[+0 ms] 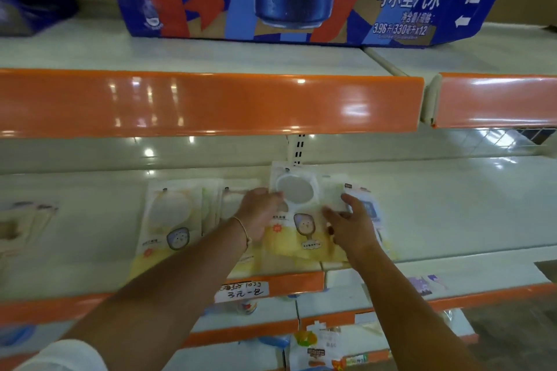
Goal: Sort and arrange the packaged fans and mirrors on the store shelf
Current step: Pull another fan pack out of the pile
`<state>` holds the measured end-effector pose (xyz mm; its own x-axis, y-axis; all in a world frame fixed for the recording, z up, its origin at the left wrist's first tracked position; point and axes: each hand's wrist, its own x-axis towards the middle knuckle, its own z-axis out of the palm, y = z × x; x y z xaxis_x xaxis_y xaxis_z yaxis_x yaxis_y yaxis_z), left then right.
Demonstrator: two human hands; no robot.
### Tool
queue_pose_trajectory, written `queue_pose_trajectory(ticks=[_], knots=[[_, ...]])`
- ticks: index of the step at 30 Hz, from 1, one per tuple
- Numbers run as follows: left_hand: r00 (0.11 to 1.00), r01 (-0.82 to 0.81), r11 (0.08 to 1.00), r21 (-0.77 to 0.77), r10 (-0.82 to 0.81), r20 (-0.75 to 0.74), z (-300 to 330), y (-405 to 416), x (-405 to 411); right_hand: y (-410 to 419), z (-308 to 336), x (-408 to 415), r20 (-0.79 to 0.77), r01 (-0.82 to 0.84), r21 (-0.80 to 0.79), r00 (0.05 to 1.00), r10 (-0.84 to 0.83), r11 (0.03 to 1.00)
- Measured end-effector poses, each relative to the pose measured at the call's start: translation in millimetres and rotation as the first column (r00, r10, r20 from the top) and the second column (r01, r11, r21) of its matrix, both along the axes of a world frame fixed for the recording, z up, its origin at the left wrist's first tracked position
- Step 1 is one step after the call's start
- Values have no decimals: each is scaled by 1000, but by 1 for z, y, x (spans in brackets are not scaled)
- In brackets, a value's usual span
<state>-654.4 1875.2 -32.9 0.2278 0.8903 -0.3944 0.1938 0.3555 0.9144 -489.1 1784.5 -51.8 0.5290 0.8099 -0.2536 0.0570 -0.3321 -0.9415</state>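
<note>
Fingers of the left hand (259,214) curl over the left edge of a mirror pack (297,214), gripping it beside the round mirror window. Right hand (351,224) grips the pack's right side, thumb pressed on the front and fingers behind. Pack sits between both hands, above the shelf (452,220). Left of the left fingers lies another pack (170,220); a blue-printed pack (369,208) lies just beyond the right fingers.

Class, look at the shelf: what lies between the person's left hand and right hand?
In the head view, a yellow-and-white packaged round mirror lies between the left hand and the right hand; both hands touch it.
</note>
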Motion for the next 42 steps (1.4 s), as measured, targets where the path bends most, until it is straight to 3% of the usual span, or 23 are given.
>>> queue_pose_trajectory(ticks=[3, 7, 14, 18, 21, 31, 32, 34, 37, 42], knots=[[998, -30, 997, 68, 34, -59, 4, 9, -49, 11, 2, -30, 31, 23, -16, 999, -23, 1000], [989, -81, 994, 69, 88, -114, 7, 17, -119, 29, 4, -85, 115, -67, -13, 991, 68, 998], [967, -248, 968, 44, 250, -51, 4, 18, -227, 61, 0, -190, 223, -198, -66, 952, 208, 978], [951, -305, 952, 32, 306, -35, -2, 23, -266, 67, -3, -227, 299, -185, -121, 930, 214, 975], [954, -296, 955, 14, 296, -46, -5, 23, -274, 64, -6, -238, 389, -158, -160, 897, 209, 974], [994, -94, 988, -124, 99, 38, -7, 24, -208, 42, -7, -195, 442, -20, -114, 894, 69, 993], [999, -52, 994, -95, 51, -19, -7, 24, -200, 40, -7, -189, 446, -6, -106, 894, 53, 994], [955, 69, 997, 42, -54, -291, -4, 23, -189, 37, -7, -177, 450, 17, -91, 893, 26, 996], [729, 326, 915, 238, -82, -680, 0, 23, -179, 32, -5, -160, 473, 37, -84, 881, 7, 996], [484, 503, 819, 275, -3, -875, -1, 26, -161, 24, -3, -121, 500, 62, -85, 866, -11, 994]])
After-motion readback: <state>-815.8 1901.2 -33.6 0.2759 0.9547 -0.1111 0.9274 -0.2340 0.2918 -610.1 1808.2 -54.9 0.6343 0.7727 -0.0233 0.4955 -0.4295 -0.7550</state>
